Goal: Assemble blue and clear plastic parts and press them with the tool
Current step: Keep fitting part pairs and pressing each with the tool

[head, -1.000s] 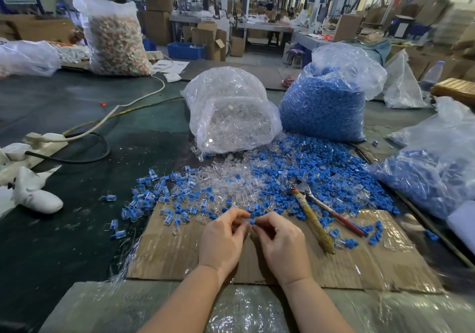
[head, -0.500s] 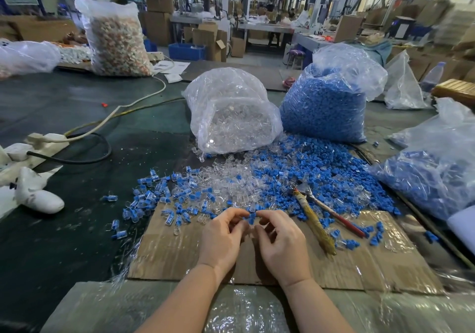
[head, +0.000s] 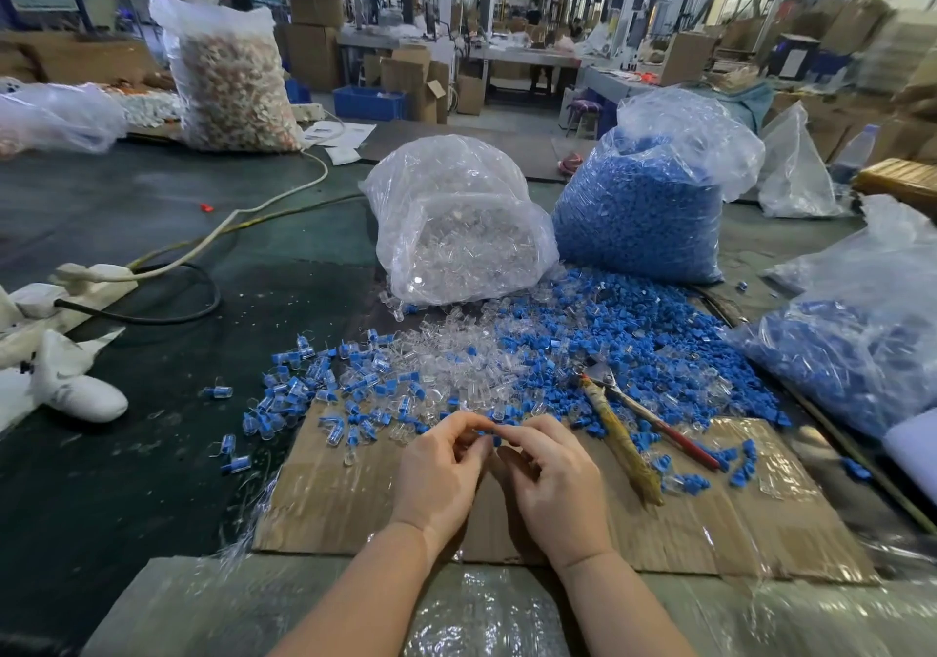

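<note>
Both grips pinch blue part (head: 496, 439) between fingertips.

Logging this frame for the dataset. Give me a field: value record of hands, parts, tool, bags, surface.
left hand: left hand pinches a small part at its fingertips
right hand: right hand pinches a blue part, fingertips meeting the left's
loose parts: mixed blue and clear pile beyond the hands
tool: pliers lying right of the hands, untouched
bags: clear parts bag beside blue parts bag, behind the pile
surface: cardboard sheet under the hands
</note>
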{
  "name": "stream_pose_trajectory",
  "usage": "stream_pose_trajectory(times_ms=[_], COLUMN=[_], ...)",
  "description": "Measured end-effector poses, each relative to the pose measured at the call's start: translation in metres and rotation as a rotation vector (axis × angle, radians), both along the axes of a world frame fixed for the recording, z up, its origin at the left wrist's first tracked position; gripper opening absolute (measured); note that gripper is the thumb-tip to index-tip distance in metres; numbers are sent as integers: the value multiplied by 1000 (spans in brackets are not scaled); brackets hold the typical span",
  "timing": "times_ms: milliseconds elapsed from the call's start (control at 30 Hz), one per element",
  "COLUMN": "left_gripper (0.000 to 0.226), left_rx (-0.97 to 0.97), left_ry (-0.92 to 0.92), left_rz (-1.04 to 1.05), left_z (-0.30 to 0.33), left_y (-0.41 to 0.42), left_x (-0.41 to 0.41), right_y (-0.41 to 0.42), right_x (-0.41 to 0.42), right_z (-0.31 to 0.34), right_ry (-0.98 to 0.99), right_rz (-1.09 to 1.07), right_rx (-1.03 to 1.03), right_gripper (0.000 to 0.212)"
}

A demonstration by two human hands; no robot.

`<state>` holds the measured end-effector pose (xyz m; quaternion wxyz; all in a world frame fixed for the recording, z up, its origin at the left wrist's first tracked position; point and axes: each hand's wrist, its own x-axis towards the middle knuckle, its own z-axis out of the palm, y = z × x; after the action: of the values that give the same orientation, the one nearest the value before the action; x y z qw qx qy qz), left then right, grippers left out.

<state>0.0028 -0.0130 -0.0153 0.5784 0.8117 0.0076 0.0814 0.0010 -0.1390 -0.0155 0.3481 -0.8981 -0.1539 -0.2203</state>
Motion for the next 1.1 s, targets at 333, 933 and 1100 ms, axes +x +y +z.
stream_pose_trajectory(times_ms=[333, 933, 1100], left_gripper=[22, 22, 17], left_rx=[0, -59, -105], left_ry=[3, 59, 85], left_rz=[13, 38, 44], left_z=[-1, 6, 8], left_y=[1, 0, 1], left_x=[1, 1, 2], right_y=[0, -68, -65], right_x=[3, 34, 36], right_z=[-2, 23, 31], right_ry=[-91, 669, 632], right_rz=[-82, -649, -643], right_rx=[19, -590, -557], right_gripper=[29, 74, 52])
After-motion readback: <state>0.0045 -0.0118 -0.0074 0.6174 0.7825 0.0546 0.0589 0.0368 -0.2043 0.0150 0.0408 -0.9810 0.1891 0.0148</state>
